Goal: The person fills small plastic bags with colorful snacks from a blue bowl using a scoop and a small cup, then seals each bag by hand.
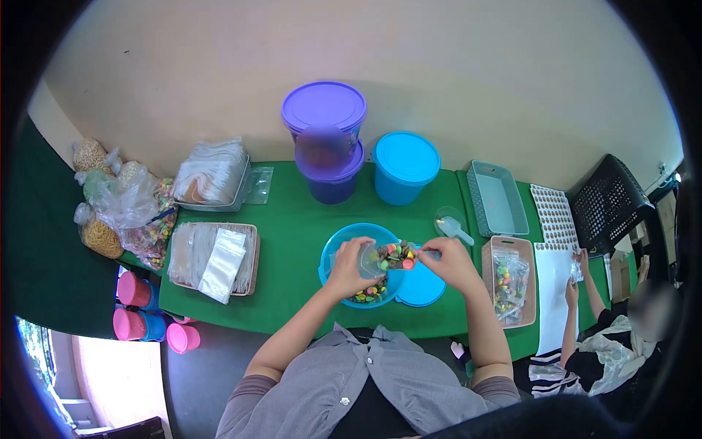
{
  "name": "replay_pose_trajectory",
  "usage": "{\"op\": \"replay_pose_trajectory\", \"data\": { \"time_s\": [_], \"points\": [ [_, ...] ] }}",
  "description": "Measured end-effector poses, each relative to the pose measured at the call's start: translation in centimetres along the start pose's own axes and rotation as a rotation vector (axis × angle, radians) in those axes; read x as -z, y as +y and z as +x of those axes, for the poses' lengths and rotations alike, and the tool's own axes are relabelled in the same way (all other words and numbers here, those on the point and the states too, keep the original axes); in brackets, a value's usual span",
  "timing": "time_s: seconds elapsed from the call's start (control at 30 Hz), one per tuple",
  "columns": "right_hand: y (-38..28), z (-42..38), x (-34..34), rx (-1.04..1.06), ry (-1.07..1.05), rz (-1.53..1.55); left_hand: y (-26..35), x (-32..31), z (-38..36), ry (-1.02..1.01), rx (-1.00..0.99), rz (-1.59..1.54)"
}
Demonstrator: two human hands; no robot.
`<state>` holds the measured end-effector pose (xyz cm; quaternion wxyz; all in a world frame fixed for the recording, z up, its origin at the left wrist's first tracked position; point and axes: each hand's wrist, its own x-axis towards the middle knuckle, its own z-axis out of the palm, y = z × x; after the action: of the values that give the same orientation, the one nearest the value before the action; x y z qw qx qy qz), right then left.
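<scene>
Over a blue tub (326,244) my left hand (349,268) grips a clear container. Colourful candies (395,256) show between my two hands, in what looks like a clear bag. The fingers of my right hand (447,262) pinch the right end of that bag. More candies (371,294) lie in the tub below. A blue lid (423,287) rests to the tub's right, under my right hand. Beyond it, a small clear bowl (449,219) holds a white scoop (458,231).
Purple buckets (333,192) and a blue bucket (406,170) stand by the wall. Baskets of plastic bags (253,272) are at left, near snack sacks (102,235). A pink basket (528,314) holds filled packets; a grey tray (499,202) lies behind. At right, another person (592,358) handles a packet.
</scene>
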<state>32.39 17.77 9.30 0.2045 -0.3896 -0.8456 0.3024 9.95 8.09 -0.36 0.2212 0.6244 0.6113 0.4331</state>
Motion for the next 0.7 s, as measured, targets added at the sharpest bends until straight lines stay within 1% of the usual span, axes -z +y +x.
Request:
{"op": "replay_pose_trajectory", "data": {
  "time_s": [0.03,0.1,0.13,0.2,0.23,0.3,0.33,0.4,0.43,0.5,0.53,0.6,0.63,0.7],
  "points": [
    [0.1,0.1,-0.1,0.0,-0.001,0.001,0.0,-0.1,0.0,-0.029,-0.03,0.055],
    [-0.1,0.3,-0.1,-0.008,-0.08,-0.077,-0.3,-0.6,-0.2,-0.045,-0.037,0.051],
    [-0.6,0.4,-0.1,-0.01,-0.08,-0.077,-0.4,-0.8,-0.2,-0.061,-0.044,0.047],
    [-1.9,0.7,0.0,0.065,0.008,0.038,-0.4,-1.3,-0.3,-0.071,-0.036,0.044],
    [-2.1,0.7,-0.2,0.064,0.008,0.038,-0.4,-1.4,-0.3,-0.077,-0.029,0.041],
    [-2.6,0.8,-0.7,-0.102,-0.014,0.434,-0.4,-1.7,-0.3,-0.071,-0.024,0.03],
    [-2.4,0.9,-1.3,-0.102,-0.015,0.433,-0.5,-1.7,-0.3,-0.065,-0.017,0.019],
    [-1.7,1.1,-3.0,-0.075,-0.049,0.907,-0.6,-1.7,-0.2,-0.07,0.0,0.01],
    [-1.7,1.0,-3.5,-0.075,-0.049,0.908,-0.6,-1.6,-0.2,-0.075,0.016,0.0],
    [-1.8,1.0,-4.1,-0.056,0.032,0.806,-0.8,-1.7,-0.3,-0.066,0.032,-0.009],
    [-1.5,1.1,-4.3,-0.056,0.029,0.807,-0.9,-1.7,-0.3,-0.054,0.047,-0.02],
    [-1.1,1.2,-4.3,0.083,0.171,0.782,-1.1,-1.5,-0.4,-0.039,0.065,-0.064],
    [-1.3,1.1,-3.9,0.082,0.169,0.782,-1.2,-1.4,-0.3,-0.024,0.08,-0.11],
    [-1.8,1.0,-2.9,0.089,0.367,0.911,-1.8,-1.1,-0.1,0.011,0.07,-0.154]
  ]
}}
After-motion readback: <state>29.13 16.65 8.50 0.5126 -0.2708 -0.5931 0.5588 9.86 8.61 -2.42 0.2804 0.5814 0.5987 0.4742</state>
